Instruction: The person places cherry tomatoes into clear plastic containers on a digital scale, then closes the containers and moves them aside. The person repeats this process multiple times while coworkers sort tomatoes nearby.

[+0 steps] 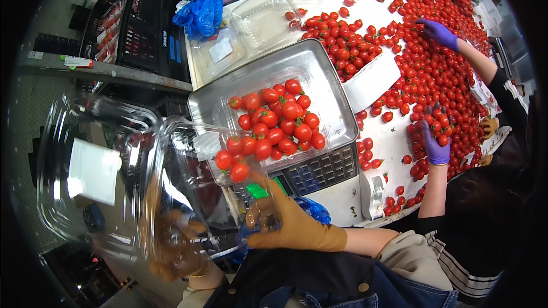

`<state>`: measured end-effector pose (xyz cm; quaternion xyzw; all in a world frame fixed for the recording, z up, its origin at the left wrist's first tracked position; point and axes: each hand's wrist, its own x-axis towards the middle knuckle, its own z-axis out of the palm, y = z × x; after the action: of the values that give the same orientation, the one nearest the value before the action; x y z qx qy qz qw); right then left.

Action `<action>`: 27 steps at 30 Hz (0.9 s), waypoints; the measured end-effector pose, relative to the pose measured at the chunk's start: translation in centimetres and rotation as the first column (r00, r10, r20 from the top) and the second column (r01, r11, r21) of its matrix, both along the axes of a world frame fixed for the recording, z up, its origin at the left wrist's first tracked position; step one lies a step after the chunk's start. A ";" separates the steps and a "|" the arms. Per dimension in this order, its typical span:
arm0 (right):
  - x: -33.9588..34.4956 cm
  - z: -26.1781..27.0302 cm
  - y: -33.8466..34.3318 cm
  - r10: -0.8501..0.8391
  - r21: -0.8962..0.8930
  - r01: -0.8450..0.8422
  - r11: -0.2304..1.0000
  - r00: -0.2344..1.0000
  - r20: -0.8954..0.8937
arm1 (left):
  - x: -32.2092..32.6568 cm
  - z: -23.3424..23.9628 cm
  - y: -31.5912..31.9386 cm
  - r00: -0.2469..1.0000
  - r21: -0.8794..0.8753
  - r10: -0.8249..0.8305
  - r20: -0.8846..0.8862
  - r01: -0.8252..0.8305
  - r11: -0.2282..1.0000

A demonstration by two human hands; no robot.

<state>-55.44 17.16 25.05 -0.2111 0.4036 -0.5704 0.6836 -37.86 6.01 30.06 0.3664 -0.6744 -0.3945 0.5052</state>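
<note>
My left hand, in a tan glove, shows blurred through a clear plastic clamshell container and grips it from beneath. My right hand, in a tan glove too, holds the container's right side, with fingers partly seen through the plastic. The container hangs open over the scale's front left, its lid bearing a white label. Several cherry tomatoes appear at its far edge; whether they lie inside it I cannot tell. Behind, a heap of cherry tomatoes rests in a clear tray on the steel weighing pan.
A keypad scale carries the pan. Loose tomatoes cover the white table on the right, where a co-worker's purple-gloved hands work. Clear containers and a blue plastic bag lie behind; black crates stand left.
</note>
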 end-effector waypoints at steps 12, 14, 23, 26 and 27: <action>-0.1 -0.5 0.6 -0.009 0.051 -0.002 0.999 0.976 0.216 | 4.1 -0.3 -1.2 0.943 0.193 -0.320 -0.091 0.332 0.923; -0.2 -0.4 0.6 -0.024 0.034 0.016 0.999 0.967 0.255 | 3.1 -0.8 -0.9 0.951 0.110 -0.290 -0.107 0.301 0.947; -0.5 -0.2 0.7 0.013 0.036 -0.023 0.999 0.962 0.273 | 0.5 0.0 0.4 0.965 -0.022 -0.241 -0.107 0.240 0.970; -0.6 -0.2 0.7 -0.002 -0.173 0.022 0.985 0.993 0.117 | 0.9 -0.5 0.8 0.975 0.036 -0.194 -0.110 0.199 0.979; -0.6 -0.2 0.6 0.015 -0.069 -0.005 0.998 0.989 0.147 | 1.2 -0.7 0.8 0.978 0.069 -0.173 -0.113 0.181 0.981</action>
<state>-56.01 17.75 24.85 -0.1939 0.3311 -0.5944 0.7067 -36.67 6.80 29.31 0.3030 -0.6602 -0.4834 0.4885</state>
